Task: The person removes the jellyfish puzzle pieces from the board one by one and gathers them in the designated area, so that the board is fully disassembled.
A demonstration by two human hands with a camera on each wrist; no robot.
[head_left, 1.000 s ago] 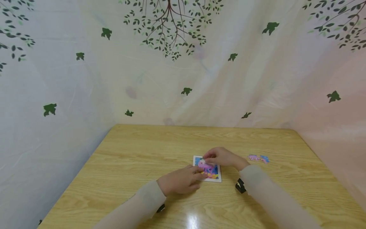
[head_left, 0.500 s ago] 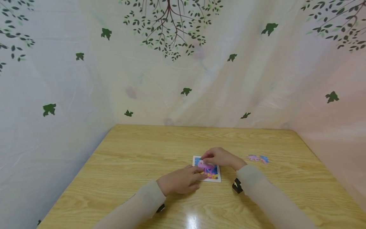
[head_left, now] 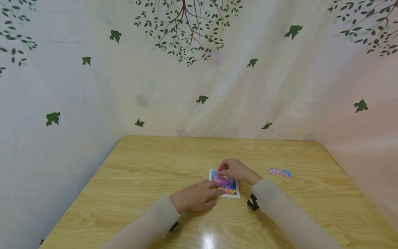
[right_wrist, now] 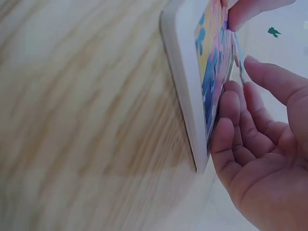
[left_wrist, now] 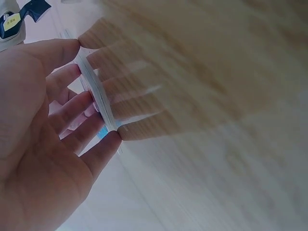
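Observation:
A small square jigsaw puzzle in a white frame (right_wrist: 182,57) lies on the table, showing a pink sea creature on blue with yellow at the bottom. My left hand (head_left: 196,197) rests on its lower left part, fingers extended over the picture and the frame edge. Over the puzzle's upper part, my right hand (head_left: 237,170) pinches a thin puzzle piece (right_wrist: 238,58) between thumb and fingers; the right wrist view shows it tilted up from the board. Much of the upper picture is hidden by that hand.
Loose puzzle pieces (head_left: 280,172), pink and blue, lie to the right of the board. The wooden table (head_left: 155,155) ends at a pale curtain (head_left: 174,114) printed with leaves and branches, which hangs behind and along both sides.
My right hand has shifted slightly left over the top of the puzzle, its forearm swinging left with it. The left hand stays in place, and the loose pieces have not moved.

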